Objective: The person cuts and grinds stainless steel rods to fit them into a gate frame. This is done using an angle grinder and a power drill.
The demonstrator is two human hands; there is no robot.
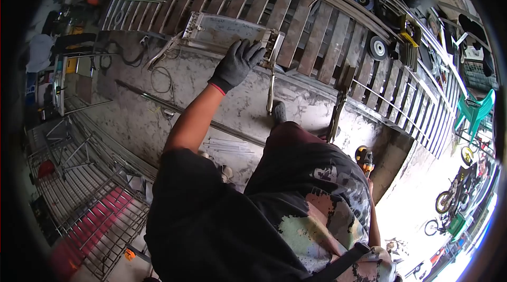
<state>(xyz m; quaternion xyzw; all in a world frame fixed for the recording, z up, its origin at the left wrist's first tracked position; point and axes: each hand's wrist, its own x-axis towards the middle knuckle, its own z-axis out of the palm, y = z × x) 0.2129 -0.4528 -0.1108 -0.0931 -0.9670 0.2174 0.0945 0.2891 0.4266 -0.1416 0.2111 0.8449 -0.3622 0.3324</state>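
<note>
The person's left hand (235,66), in a dark glove, lies over the near edge of a metal frame (222,27), toward its right end. The fingers rest slightly apart; the thumb is hidden, so whether they pinch the rim cannot be told. The frame sits on the edge of a slatted bench (298,33), and its panel bears faint writing (too blurred to read). Low on the other side, the right hand (370,180) is at a yellow-and-black power tool (365,158), largely covered by the patterned clothing (338,218); how its fingers close cannot be made out. The tool's lower end is hidden too. Beyond, motorcycles (449,197) stand small in glare, and dark rounded borders cut off the corners.
</note>
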